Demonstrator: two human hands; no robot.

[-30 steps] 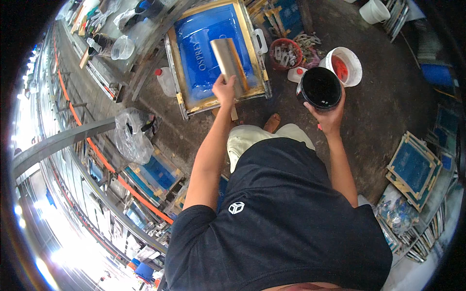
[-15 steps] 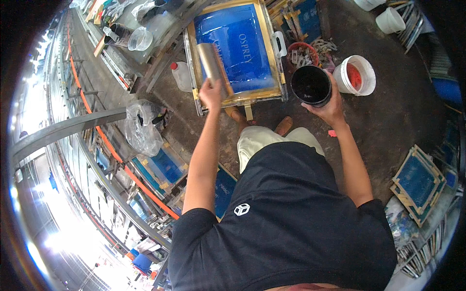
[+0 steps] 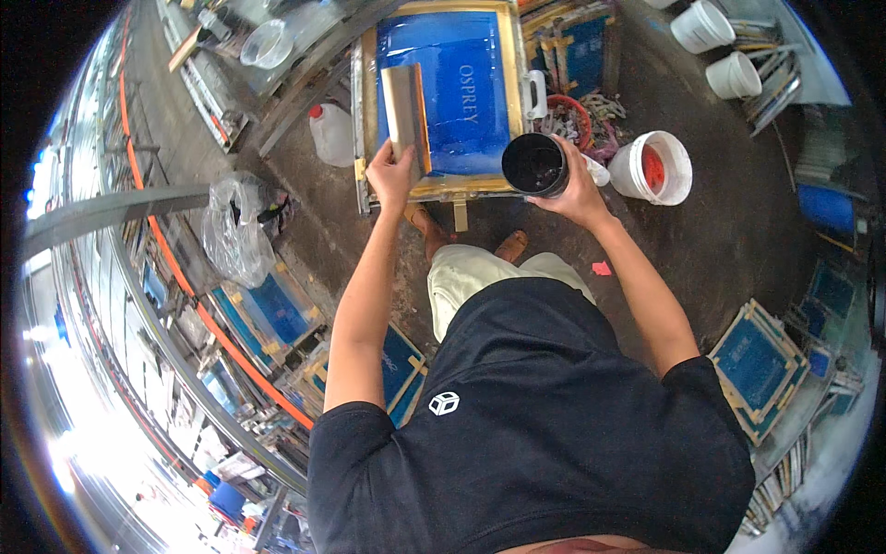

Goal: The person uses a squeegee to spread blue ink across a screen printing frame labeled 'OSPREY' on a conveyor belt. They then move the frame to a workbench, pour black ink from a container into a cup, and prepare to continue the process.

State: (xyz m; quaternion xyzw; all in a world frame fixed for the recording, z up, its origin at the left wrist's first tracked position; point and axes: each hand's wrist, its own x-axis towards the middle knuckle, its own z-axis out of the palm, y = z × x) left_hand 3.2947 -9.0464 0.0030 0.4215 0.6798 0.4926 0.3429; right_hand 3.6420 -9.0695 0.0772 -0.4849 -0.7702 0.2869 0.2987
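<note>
My left hand (image 3: 391,177) is closed round the near end of a squeegee (image 3: 401,106), a long metallic holder with an orange blade along its right side. The squeegee is over the left part of a screen-printing frame (image 3: 513,92), whose blue mesh (image 3: 443,55) looks wet and glossy and bears pale lettering. My right hand (image 3: 580,196) grips a black tub (image 3: 533,166) from its right side, near the frame's front right corner. Dark contents lie inside the tub, too dim to make out. The squeegee hides part of the mesh.
Right of the tub stands a white bucket (image 3: 678,171) with red contents, beside a red basket (image 3: 580,115) of scraps. A translucent jug (image 3: 332,136) sits left of the frame. More white buckets (image 3: 701,28), a plastic bag (image 3: 235,231) and another screen frame (image 3: 759,369) lie farther out.
My right hand has brought the black tub leftward, closer to the frame's front right corner. The squeegee in my left hand is more upright in view and less blurred. The view has shifted slightly.
</note>
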